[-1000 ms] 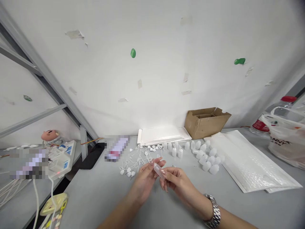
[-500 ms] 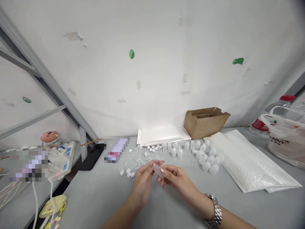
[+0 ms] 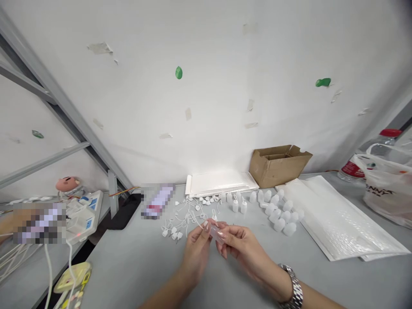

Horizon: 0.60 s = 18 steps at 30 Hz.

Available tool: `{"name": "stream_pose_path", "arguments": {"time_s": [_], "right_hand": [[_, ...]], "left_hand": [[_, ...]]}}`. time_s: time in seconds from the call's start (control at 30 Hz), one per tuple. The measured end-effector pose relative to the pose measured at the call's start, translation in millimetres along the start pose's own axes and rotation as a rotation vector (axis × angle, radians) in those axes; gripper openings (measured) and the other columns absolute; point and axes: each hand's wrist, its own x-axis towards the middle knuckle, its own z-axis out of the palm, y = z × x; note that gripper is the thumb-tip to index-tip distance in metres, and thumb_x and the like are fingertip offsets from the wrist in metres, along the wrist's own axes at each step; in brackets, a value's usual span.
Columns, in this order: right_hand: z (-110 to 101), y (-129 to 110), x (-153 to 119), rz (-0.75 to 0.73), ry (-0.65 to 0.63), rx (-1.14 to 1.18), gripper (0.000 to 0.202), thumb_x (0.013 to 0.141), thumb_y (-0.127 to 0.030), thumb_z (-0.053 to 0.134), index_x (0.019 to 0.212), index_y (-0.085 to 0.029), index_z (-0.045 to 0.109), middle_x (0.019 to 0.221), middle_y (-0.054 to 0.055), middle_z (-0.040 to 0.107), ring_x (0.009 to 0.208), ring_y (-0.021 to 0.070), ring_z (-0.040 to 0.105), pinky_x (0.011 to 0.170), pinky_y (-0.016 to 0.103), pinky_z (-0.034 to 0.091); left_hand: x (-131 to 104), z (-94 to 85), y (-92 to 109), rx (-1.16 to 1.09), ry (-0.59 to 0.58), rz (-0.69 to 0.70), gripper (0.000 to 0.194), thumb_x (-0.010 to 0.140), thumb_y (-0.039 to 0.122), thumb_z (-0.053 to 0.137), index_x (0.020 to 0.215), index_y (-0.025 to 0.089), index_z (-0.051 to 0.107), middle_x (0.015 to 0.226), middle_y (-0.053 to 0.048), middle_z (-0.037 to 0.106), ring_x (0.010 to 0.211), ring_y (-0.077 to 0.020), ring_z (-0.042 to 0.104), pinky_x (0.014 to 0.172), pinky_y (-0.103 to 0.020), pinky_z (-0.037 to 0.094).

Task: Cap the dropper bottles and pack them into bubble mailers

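My right hand [image 3: 246,246] pinches a small translucent white plastic bottle [image 3: 217,234] between thumb and fingers, tilted in front of me. My left hand [image 3: 197,253] is closed at the bottle's upper left end, with a white cord [image 3: 197,219] running into its fingertips. What sits at the end of that cord is hidden by the fingers. Just beyond my left hand lie loose white caps [image 3: 174,235] with thin cords. Behind my right hand, several similar translucent bottles [image 3: 278,224] lie in a cluster, and two capped bottles [image 3: 243,207] stand upright.
White padded envelopes [image 3: 346,219] lie on the right, more white packaging [image 3: 222,182] against the wall. An open cardboard box [image 3: 277,169] stands at the back. At far right are a plastic bag [image 3: 386,189] and a red-capped bottle [image 3: 354,167]. A power strip [image 3: 85,216] and cables lie left.
My two hands have drawn closer around the bottle, and its upper end meets my left fingertips. At far left, a blurred arm shape has come into view.
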Motion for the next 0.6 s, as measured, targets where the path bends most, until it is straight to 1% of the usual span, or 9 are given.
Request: {"name": "stream_pose_path", "arguments": {"time_s": [0.1, 0.2, 0.27, 0.33, 0.4, 0.43, 0.53, 0.6], "right_hand": [[-1.0, -1.3, 0.3, 0.074, -0.064, 0.093, 0.029, 0.072, -0.035, 0.07, 0.057, -0.011, 0.065, 0.054, 0.001, 0.059, 0.046, 0.0068, 0.047, 0.051, 0.021, 0.037], [-2.4, -1.3, 1.8, 0.072, -0.079, 0.066, 0.03, 0.075, -0.037, 0.067, 0.061, -0.011, 0.066, 0.057, 0.002, 0.061, 0.049, 0.0076, 0.051, 0.053, 0.022, 0.039], [-2.3, -0.9, 2.5, 0.012, -0.031, -0.039, 0.027, 0.072, -0.039, 0.069, 0.07, -0.013, 0.068, 0.062, 0.002, 0.064, 0.053, 0.0096, 0.054, 0.057, 0.024, 0.043], [-1.4, -0.1, 2.5, -0.051, 0.045, -0.157, 0.027, 0.067, -0.04, 0.073, 0.077, -0.015, 0.069, 0.064, 0.001, 0.065, 0.056, 0.0118, 0.056, 0.059, 0.026, 0.046], [-0.4, 1.0, 2.2, -0.085, 0.101, -0.233, 0.028, 0.063, -0.04, 0.075, 0.076, -0.017, 0.068, 0.062, -0.001, 0.064, 0.056, 0.0126, 0.057, 0.06, 0.027, 0.047], [0.1, 1.7, 2.1, -0.086, 0.112, -0.251, 0.028, 0.064, -0.041, 0.075, 0.074, -0.016, 0.068, 0.061, -0.001, 0.064, 0.056, 0.0126, 0.056, 0.059, 0.027, 0.047], [1.3, 3.6, 1.7, -0.068, 0.081, -0.213, 0.03, 0.068, -0.045, 0.07, 0.069, -0.015, 0.067, 0.059, 0.0, 0.063, 0.053, 0.0119, 0.056, 0.057, 0.026, 0.046], [2.3, 4.2, 1.3, -0.049, 0.037, -0.133, 0.032, 0.07, -0.045, 0.069, 0.067, -0.014, 0.066, 0.059, 0.001, 0.063, 0.053, 0.0112, 0.055, 0.055, 0.025, 0.044]], "left_hand": [[0.9, -0.5, 3.8, 0.103, -0.016, 0.034, 0.029, 0.073, 0.043, 0.064, 0.074, 0.016, 0.073, 0.082, -0.009, 0.072, 0.099, -0.0272, 0.058, 0.092, -0.037, 0.036], [3.4, -3.2, 6.1, 0.134, -0.002, 0.031, 0.027, 0.074, 0.04, 0.063, 0.074, 0.015, 0.074, 0.085, -0.009, 0.072, 0.103, -0.0286, 0.056, 0.095, -0.039, 0.035], [4.9, -5.2, 6.7, 0.131, 0.031, 0.033, 0.024, 0.075, 0.038, 0.064, 0.076, 0.016, 0.073, 0.087, -0.009, 0.072, 0.102, -0.0289, 0.057, 0.093, -0.039, 0.036], [5.9, -6.8, 6.8, 0.118, 0.064, 0.017, 0.024, 0.074, 0.037, 0.064, 0.077, 0.016, 0.073, 0.09, -0.01, 0.071, 0.1, -0.0291, 0.057, 0.088, -0.039, 0.039], [6.6, -7.9, 7.1, 0.079, 0.085, -0.018, 0.026, 0.072, 0.039, 0.066, 0.081, 0.015, 0.073, 0.094, -0.011, 0.071, 0.1, -0.0293, 0.057, 0.084, -0.038, 0.041], [6.9, -8.3, 7.2, 0.045, 0.087, -0.032, 0.027, 0.071, 0.039, 0.067, 0.083, 0.016, 0.072, 0.096, -0.011, 0.07, 0.102, -0.0292, 0.056, 0.083, -0.038, 0.041], [7.5, -9.5, 7.0, -0.095, 0.072, -0.052, 0.025, 0.068, 0.038, 0.071, 0.082, 0.018, 0.072, 0.092, -0.007, 0.071, 0.108, -0.0258, 0.054, 0.087, -0.035, 0.04], [7.3, -10.0, 5.3, -0.161, 0.054, -0.073, 0.021, 0.068, 0.038, 0.071, 0.076, 0.02, 0.071, 0.088, -0.005, 0.071, 0.104, -0.0231, 0.056, 0.086, -0.033, 0.041]]}}
